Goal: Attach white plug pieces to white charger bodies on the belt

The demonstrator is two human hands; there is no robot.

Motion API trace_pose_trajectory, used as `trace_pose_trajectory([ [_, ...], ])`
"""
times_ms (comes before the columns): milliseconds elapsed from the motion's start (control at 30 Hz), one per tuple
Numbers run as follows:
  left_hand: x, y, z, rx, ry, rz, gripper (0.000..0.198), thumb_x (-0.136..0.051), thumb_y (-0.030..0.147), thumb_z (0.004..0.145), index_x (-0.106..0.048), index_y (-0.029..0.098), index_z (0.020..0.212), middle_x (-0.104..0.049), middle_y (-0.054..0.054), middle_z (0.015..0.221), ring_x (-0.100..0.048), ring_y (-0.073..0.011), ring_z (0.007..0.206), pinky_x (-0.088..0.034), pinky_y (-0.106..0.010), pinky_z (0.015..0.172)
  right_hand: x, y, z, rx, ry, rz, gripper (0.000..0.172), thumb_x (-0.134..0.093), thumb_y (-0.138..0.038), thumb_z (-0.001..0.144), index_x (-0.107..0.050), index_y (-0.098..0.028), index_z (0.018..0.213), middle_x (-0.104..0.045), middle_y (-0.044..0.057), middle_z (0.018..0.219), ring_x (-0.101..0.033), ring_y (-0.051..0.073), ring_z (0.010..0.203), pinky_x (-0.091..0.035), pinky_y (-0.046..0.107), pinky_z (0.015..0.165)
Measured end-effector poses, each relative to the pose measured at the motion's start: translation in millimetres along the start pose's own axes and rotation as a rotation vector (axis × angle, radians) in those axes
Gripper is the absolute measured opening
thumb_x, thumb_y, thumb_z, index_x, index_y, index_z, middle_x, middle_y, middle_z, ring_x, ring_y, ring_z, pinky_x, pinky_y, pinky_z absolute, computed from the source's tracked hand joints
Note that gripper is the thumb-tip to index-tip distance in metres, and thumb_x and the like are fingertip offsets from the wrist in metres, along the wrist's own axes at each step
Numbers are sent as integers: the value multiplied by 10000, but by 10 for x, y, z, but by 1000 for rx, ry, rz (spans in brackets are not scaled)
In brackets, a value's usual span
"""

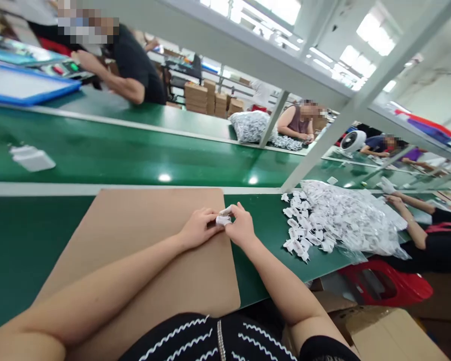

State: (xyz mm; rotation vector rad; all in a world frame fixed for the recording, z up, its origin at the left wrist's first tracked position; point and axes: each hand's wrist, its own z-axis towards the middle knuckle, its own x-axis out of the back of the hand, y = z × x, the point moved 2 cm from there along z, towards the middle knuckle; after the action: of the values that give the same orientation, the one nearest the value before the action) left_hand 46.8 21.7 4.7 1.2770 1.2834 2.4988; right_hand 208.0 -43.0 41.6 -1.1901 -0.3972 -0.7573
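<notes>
Between my two hands is a small white plastic plug piece (223, 219), partly covered by fingers. My left hand (200, 228) pinches it from the left side, over a brown cardboard sheet (154, 220). On the other side, the thumb and fingers of my right hand (242, 225) close round the same piece, near the sheet's right edge. To the right, many similar white plug pieces (298, 228) lie loose on the green table, spilling beside a clear plastic bag (353, 220) full of them.
Beyond a pale rail runs a green conveyor belt (135, 155) with a white adapter (33, 158) on it. A slanted metal post (315, 145) rises ahead. At right are a co-worker's hands (393, 198) and a red stool (394, 286). Other people sit across the belt.
</notes>
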Motion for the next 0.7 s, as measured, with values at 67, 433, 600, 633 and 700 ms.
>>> trace_pose_trajectory([
  [67, -5, 5, -3, -10, -9, 1, 334, -587, 522, 970, -768, 259, 1067, -735, -86, 1141, -641, -283, 1057, -479, -437, 972, -16, -7, -27, -2, 25, 13, 254, -556, -120, 652, -626, -294, 823, -729, -75, 775, -680, 184, 705, -312, 541, 1282],
  [433, 93, -150, 213, 166, -157, -167, 511, -699, 670, 809, -758, 232, 1065, -766, -77, 1114, -707, -312, 998, -564, -418, 919, -345, 292, -147, -68, 265, 374, 398, -744, -311, 821, -659, -249, 1206, -757, 64, 1184, -718, 244, 1049, -512, 450, 1089],
  [600, 491, -563, 674, 439, 92, -19, 624, -747, 693, 663, -740, 224, 1074, -796, -71, 1025, -734, -366, 997, -567, -425, 867, -400, 440, -71, -175, 349, 332, 461, -710, -387, 902, -598, -213, 1314, -674, 130, 1296, -674, 270, 1094, -538, 470, 1032],
  [633, 578, -653, 771, 483, 143, 35, 598, -741, 683, 656, -731, 230, 1047, -797, -65, 992, -736, -376, 991, -567, -426, 833, -407, 456, -60, -192, 335, 316, 454, -710, -386, 903, -602, -212, 1309, -676, 130, 1282, -675, 276, 1089, -541, 478, 1025],
  [700, 727, -808, 943, 497, 212, 164, 550, -680, 679, 694, -696, 238, 1022, -788, -61, 957, -735, -388, 963, -555, -424, 753, -423, 475, -48, -208, 296, 292, 459, -725, -386, 892, -612, -205, 1299, -681, 132, 1255, -680, 293, 1084, -549, 492, 1011],
])
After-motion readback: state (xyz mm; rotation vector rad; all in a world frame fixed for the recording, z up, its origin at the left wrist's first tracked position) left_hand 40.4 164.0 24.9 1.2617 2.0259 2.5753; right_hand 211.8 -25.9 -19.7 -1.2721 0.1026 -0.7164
